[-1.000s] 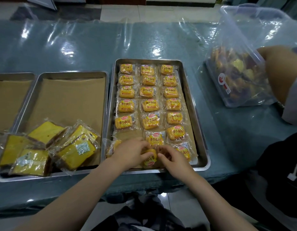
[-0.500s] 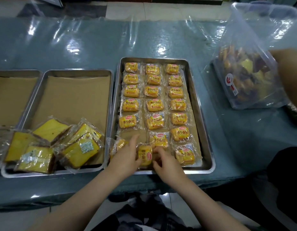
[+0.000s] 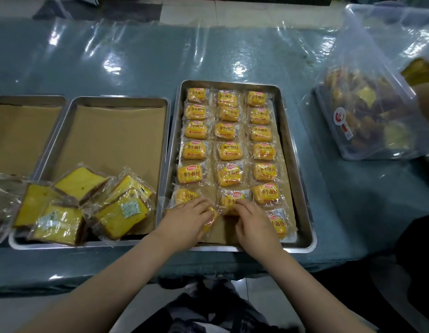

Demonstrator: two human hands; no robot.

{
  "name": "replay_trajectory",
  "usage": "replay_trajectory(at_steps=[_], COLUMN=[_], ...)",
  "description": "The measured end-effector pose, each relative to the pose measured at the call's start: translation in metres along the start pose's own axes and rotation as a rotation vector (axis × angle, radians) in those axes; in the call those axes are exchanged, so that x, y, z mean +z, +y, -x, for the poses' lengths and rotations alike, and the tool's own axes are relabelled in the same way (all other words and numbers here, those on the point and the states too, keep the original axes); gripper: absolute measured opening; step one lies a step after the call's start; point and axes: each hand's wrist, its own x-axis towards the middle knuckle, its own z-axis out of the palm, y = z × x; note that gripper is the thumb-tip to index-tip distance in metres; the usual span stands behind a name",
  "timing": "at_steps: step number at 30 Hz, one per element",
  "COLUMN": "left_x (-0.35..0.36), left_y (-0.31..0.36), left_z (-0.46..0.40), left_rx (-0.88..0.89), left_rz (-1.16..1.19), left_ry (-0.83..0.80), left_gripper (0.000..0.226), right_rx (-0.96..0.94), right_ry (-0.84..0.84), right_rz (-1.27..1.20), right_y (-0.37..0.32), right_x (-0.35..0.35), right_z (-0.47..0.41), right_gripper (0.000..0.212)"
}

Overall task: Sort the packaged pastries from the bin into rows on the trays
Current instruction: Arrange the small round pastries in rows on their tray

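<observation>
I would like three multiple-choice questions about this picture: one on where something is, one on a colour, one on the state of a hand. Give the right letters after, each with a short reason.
1. Where is the clear plastic bin?
A. right of the bread tray
B. left of all trays
C. on the middle tray

2. What colour is the paper lining the middle tray?
A. white
B. brown
C. green

3. What is the left hand doing?
A. hanging off the table
B. reaching into the bin
C. touching a small packet at the bread tray's near end

Answers:
1 A, it stands at the far right.
2 B, the bare lining is brown.
3 C, its fingers rest on a packet.
</observation>
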Motion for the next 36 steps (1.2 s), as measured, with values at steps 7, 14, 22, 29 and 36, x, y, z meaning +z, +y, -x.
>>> replay_trajectory(at_steps=[7,14,22,29,36], left_x=[-0.006,0.003,0.017,0.019,0.03], left_y=[0.011,0.027,0.001,0.016,0.051], left_z=[0.0,-0.011,0.015,0.017,-0.003], left_rx=[-0.097,-0.301,0.068,0.166,0.203], left_rz=[-0.053,0.117,0.207,0.128,0.003], left_ry=[-0.011,-0.029,0.12,-0.03,0.079], left_gripper=[0.044,0.037,0.048,0.065,0.07], right_rx=[-0.014,0.016,0.054,0.059,0.044], right_ry=[-0.21,-0.254,-0.345,-0.495,-0.539], right_rz=[0.091,0.043,0.007,-0.009,0.053], right_y=[0.002,0.001,0.005,0.007,0.003], right_x=[-0.004,-0.011,-0.027,-0.044,-0.047], right_z=[-0.006,-0.011,-0.026,-0.041,-0.047], right_gripper=[0.057,0.057,0.056,0.051,0.037])
